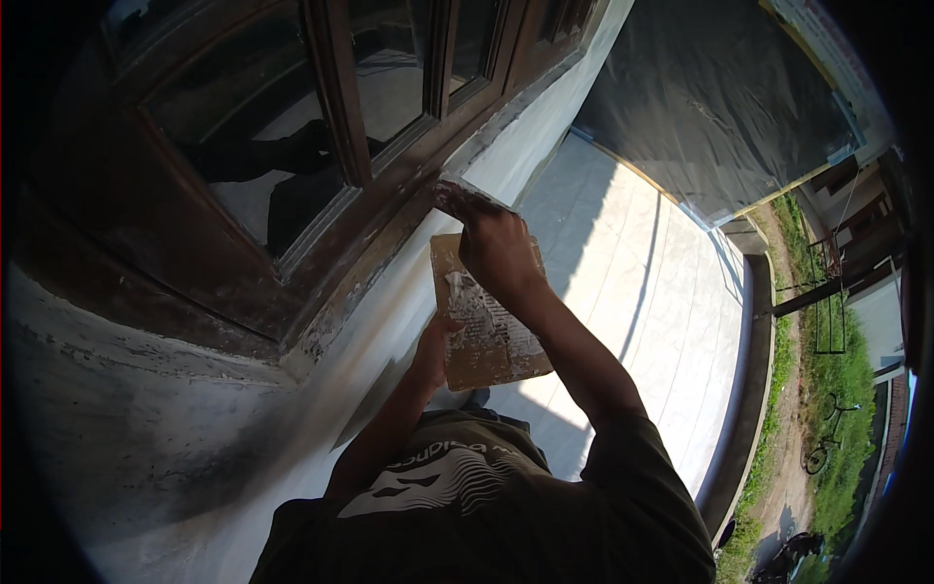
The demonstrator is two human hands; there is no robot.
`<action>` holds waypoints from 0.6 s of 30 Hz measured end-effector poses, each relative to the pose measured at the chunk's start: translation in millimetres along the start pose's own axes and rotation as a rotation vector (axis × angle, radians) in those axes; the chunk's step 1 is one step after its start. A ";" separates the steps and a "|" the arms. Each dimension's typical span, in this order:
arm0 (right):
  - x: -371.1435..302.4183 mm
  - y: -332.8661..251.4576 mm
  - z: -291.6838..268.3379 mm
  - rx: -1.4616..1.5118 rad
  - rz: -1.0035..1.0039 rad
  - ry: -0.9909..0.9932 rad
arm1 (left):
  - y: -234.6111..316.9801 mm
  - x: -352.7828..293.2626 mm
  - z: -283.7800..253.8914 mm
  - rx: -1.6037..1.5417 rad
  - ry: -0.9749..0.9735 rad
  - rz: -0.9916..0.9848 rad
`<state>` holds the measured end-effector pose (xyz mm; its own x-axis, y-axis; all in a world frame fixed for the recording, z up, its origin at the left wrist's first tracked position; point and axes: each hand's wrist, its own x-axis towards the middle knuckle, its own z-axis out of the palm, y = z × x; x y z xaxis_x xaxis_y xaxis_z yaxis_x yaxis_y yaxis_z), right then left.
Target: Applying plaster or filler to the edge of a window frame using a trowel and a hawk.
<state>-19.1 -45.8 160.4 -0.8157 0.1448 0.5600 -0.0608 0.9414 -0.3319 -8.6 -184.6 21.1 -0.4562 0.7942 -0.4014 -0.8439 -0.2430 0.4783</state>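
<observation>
The person is wearing a dark olive short-sleeved T-shirt (545, 506) with a white wavy-line print (433, 479) across the chest. Both forearms are showing bare below the sleeves. The left hand (430, 348) and right hand (498, 248) are wearing no gloves, rings or watch.

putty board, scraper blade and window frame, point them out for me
putty board (496, 355), head view, lower bare part of its face
scraper blade (457, 195), head view, flat of the blade
window frame (336, 88), head view, middle upright bar
</observation>
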 end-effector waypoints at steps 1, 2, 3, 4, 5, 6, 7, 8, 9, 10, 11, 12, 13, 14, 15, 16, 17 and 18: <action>8.0 1.5 -5.5 0.005 0.082 0.029 | 1.0 -0.2 -1.3 -0.025 -0.028 -0.009; 13.4 15.3 -8.4 -0.014 0.099 0.094 | -0.5 0.2 2.0 -0.042 -0.066 -0.031; 22.5 24.8 -8.6 -0.026 0.110 0.156 | -1.5 0.7 0.0 -0.040 -0.067 -0.033; 29.5 31.8 -9.5 -0.008 0.123 0.197 | -3.5 1.9 -3.7 -0.045 -0.078 -0.035; 35.6 40.9 -6.1 -0.045 0.151 0.177 | -4.6 4.6 -6.4 -0.048 -0.092 -0.039; 41.2 47.0 -0.4 -0.057 0.127 0.176 | -5.1 4.8 -8.5 -0.047 -0.090 -0.037; 44.6 52.3 5.7 -0.070 0.103 0.175 | -6.2 4.9 -10.5 -0.041 -0.101 -0.005; 45.5 57.9 12.4 -0.068 0.103 0.175 | -6.0 4.7 -9.4 -0.035 -0.113 0.026; 45.3 63.4 19.3 -0.124 0.079 0.096 | -5.7 4.9 -8.4 -0.035 -0.113 0.026; 44.4 69.5 25.4 -0.180 0.057 0.018 | -5.7 5.1 -7.3 -0.026 -0.091 0.012; 44.3 66.7 28.0 -0.176 0.051 0.015 | -5.2 3.2 -7.3 -0.020 -0.065 0.005; 42.5 63.6 30.6 -0.216 0.012 0.002 | -4.9 2.4 -8.2 -0.023 -0.062 0.010; 40.0 60.7 32.9 -0.257 -0.025 -0.010 | -4.7 2.0 -8.8 -0.027 -0.078 0.011; 38.3 54.3 31.8 -0.234 -0.053 0.013 | -4.6 1.9 -9.2 -0.031 -0.092 0.010; 36.5 49.6 32.0 -0.232 -0.053 0.011 | -4.5 1.8 -9.3 -0.033 -0.089 0.010; 34.6 45.3 32.2 -0.250 -0.046 -0.025 | -4.5 1.9 -9.0 -0.036 -0.107 0.017; 32.4 40.6 32.0 -0.269 -0.038 -0.058 | -3.8 2.4 -8.9 -0.037 -0.127 0.024; 27.5 34.2 30.3 -0.256 -0.037 -0.094 | -3.1 3.0 -8.8 -0.036 -0.127 0.024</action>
<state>-61.0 -18.9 141.5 -0.8662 0.0908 0.4914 0.0458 0.9936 -0.1030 -9.8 -186.4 11.5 -0.4390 0.8514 -0.2871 -0.8438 -0.2810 0.4572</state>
